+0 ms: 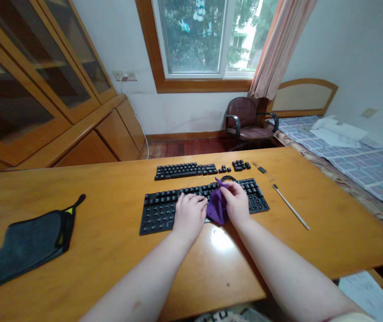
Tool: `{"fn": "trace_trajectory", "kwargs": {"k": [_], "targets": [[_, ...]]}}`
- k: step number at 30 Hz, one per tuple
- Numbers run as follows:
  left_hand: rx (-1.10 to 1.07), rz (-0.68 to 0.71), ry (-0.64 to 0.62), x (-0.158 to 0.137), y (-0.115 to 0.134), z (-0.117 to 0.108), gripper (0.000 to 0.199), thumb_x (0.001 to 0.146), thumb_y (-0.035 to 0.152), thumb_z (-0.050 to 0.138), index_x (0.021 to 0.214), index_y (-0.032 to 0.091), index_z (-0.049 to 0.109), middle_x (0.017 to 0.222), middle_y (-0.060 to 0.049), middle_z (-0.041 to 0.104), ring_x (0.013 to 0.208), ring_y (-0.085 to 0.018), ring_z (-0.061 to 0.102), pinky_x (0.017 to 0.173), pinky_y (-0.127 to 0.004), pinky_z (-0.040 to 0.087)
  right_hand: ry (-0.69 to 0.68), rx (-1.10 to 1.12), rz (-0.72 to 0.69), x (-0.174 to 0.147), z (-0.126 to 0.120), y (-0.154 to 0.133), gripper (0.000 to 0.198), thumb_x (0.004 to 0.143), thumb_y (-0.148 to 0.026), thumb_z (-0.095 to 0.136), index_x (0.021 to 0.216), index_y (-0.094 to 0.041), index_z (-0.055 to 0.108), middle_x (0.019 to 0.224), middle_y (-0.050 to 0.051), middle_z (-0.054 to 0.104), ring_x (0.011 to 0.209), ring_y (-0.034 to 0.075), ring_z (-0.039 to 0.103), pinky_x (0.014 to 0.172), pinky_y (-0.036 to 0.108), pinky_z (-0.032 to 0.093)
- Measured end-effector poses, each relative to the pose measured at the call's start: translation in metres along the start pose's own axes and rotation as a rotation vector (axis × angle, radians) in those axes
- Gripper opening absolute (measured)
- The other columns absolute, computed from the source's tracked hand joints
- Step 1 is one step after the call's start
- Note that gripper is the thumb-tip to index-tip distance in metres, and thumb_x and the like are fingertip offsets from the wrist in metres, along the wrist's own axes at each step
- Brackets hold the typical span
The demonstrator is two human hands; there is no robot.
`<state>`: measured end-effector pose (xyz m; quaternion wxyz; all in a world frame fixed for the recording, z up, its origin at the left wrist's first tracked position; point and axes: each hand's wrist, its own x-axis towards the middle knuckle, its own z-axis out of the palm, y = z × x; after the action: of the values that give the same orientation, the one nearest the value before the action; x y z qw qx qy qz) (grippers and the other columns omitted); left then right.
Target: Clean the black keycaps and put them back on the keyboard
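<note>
A black keyboard (158, 214) with many of its keycaps off lies on the desk in front of me. My left hand (190, 211) rests on its middle, fingers stretched out over the keys. Pinched in my right hand (236, 202) is a purple cloth (217, 208), which hangs over the keyboard right of centre. The cloth hides the keys beneath it. Behind the keyboard, removed black keycaps (181, 170) sit in rows, with smaller groups of keycaps (240, 165) to their right. A coiled black cable (228, 178) shows just past my right hand.
A thin brush (291, 206) lies right of the keyboard, near a small wire keycap puller (261, 170). A dark zip pouch (37, 237) is at the left of the wooden desk (117, 268). Beyond the desk stand a chair (245, 118) and a bed (346, 152).
</note>
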<state>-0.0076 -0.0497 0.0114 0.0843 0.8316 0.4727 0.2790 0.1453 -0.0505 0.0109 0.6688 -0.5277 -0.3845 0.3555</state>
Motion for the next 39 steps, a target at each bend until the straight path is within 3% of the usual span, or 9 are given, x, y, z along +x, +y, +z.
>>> {"fn": "trace_trajectory", "kwargs": {"k": [8, 16, 20, 24, 31, 39], "targets": [[-0.068, -0.084, 0.026, 0.006, -0.009, 0.005, 0.016, 0.081, 0.021, 0.057, 0.086, 0.029, 0.070, 0.092, 0.002, 0.072, 0.091, -0.018, 0.060, 0.105, -0.046, 0.028, 0.006, 0.012, -0.012, 0.000, 0.001, 0.001, 0.016, 0.069, -0.028, 0.064, 0.081, -0.018, 0.061, 0.074, 0.001, 0.062, 0.068, 0.015, 0.057, 0.066, 0.029, 0.044], [-0.073, -0.109, 0.028, 0.009, -0.011, 0.008, 0.014, 0.080, 0.024, 0.058, 0.086, 0.029, 0.070, 0.092, 0.003, 0.072, 0.098, -0.020, 0.058, 0.106, -0.046, 0.027, 0.008, -0.001, -0.011, 0.000, 0.001, -0.003, 0.014, 0.070, -0.027, 0.064, 0.081, -0.018, 0.061, 0.074, 0.000, 0.062, 0.068, 0.015, 0.056, 0.066, 0.028, 0.044], [-0.079, -0.084, 0.021, 0.008, -0.010, 0.009, 0.011, 0.079, 0.023, 0.059, 0.083, 0.028, 0.068, 0.096, 0.002, 0.071, 0.104, -0.020, 0.056, 0.107, -0.047, 0.024, -0.002, -0.011, -0.003, 0.000, 0.001, -0.002, 0.014, 0.071, -0.027, 0.063, 0.081, -0.018, 0.061, 0.073, 0.000, 0.061, 0.067, 0.015, 0.056, 0.066, 0.028, 0.043], [-0.077, -0.083, 0.015, 0.008, -0.008, 0.008, 0.009, 0.078, 0.023, 0.060, 0.082, 0.027, 0.067, 0.091, 0.002, 0.070, 0.098, -0.019, 0.057, 0.108, -0.048, 0.020, -0.007, -0.017, -0.007, 0.000, 0.000, 0.002, 0.015, 0.071, -0.028, 0.063, 0.082, -0.018, 0.061, 0.074, 0.001, 0.062, 0.068, 0.015, 0.057, 0.066, 0.028, 0.043], [-0.087, -0.173, 0.048, 0.010, -0.008, 0.003, 0.017, 0.080, 0.027, 0.058, 0.095, 0.031, 0.066, 0.094, 0.000, 0.068, 0.097, -0.019, 0.056, 0.107, -0.050, 0.019, 0.005, -0.011, -0.014, 0.001, 0.000, -0.001, 0.014, 0.070, -0.028, 0.063, 0.081, -0.018, 0.061, 0.075, 0.001, 0.063, 0.070, 0.016, 0.058, 0.068, 0.029, 0.044], [-0.088, -0.156, 0.008, 0.010, -0.011, 0.007, 0.013, 0.078, 0.028, 0.061, 0.088, 0.033, 0.069, 0.090, 0.003, 0.071, 0.099, -0.020, 0.056, 0.109, -0.052, 0.010, 0.010, -0.007, -0.017, 0.001, 0.000, -0.002, 0.014, 0.070, -0.028, 0.063, 0.080, -0.018, 0.060, 0.074, 0.001, 0.062, 0.069, 0.015, 0.058, 0.068, 0.029, 0.044]]}}
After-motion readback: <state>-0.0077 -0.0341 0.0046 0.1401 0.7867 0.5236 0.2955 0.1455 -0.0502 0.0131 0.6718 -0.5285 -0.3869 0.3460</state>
